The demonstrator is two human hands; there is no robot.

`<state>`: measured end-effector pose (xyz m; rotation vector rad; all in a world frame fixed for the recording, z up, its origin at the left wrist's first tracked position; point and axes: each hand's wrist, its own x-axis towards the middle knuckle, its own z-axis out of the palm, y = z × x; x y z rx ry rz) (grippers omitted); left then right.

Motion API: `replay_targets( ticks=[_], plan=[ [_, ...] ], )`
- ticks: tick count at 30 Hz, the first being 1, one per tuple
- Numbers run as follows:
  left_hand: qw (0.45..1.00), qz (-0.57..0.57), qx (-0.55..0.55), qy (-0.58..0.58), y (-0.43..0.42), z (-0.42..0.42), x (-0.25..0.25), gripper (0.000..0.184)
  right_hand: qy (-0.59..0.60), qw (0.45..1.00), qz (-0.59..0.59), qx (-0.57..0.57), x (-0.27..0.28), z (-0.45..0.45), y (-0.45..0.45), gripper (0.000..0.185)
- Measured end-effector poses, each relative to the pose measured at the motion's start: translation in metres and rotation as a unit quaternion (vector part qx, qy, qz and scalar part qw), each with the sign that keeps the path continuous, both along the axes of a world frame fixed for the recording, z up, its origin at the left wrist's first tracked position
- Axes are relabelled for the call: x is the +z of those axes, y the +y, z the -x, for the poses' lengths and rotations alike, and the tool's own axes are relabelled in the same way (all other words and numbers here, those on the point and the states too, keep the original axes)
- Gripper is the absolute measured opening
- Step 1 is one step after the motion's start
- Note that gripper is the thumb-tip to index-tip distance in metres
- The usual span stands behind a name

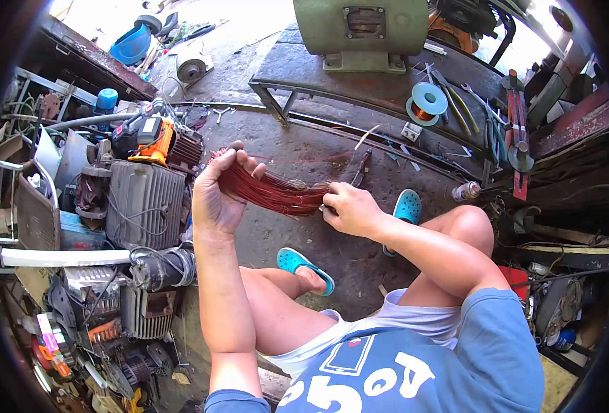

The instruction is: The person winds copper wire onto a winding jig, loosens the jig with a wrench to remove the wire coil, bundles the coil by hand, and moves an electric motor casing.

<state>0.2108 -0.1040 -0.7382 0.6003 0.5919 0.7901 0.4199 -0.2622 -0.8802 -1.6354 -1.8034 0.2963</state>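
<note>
A bundle of dark red magnet wire (277,195) stretches between my two hands above the floor. My left hand (223,184) is wrapped round its left end, palm up, with the thumb and fingers curled over the strands. At the other end, the fingers of my right hand (349,206) pinch the wire; their tips partly hide that end. Thin ties cross the bundle in places, and one loose red strand runs behind it. Just beyond my right hand is a dark-handled hand tool (362,168), whose kind I cannot make out.
Ahead, a metal bench (304,72) carries a large green motor (361,31), a spool of copper wire (427,104) and pliers (459,103). Finned motor housings (145,204) and an orange power tool (154,141) crowd the left. A spray can (466,191) stands right.
</note>
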Motion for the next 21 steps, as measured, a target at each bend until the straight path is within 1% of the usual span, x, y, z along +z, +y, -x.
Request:
replay_targets(
  ticks=[3,6,9,12,16,21],
  plan=[
    [1.0,0.001,-0.002,0.019,-0.006,-0.003,0.0,0.031,0.025,1.0,-0.002,0.018,0.002,0.002,0.002,0.017],
    [0.997,-0.054,-0.009,0.054,-0.01,-0.005,0.001,0.04,0.071,0.997,-0.004,0.021,0.009,0.006,0.005,0.016],
    [0.993,-0.076,-0.012,0.086,-0.014,-0.008,0.005,0.051,0.153,0.987,0.011,0.039,0.019,0.007,0.006,0.015],
    [0.99,-0.099,-0.033,0.094,-0.017,-0.011,0.006,0.055,0.2,0.979,-0.018,0.04,0.032,0.012,0.005,0.015],
    [0.986,-0.101,-0.043,0.127,-0.024,-0.02,0.006,0.061,0.243,0.968,-0.049,0.038,0.053,0.022,0.009,0.015],
    [0.98,-0.137,-0.084,0.118,-0.032,-0.031,0.005,0.065,0.267,0.963,-0.045,-0.003,0.071,0.026,0.015,0.015]
  ],
)
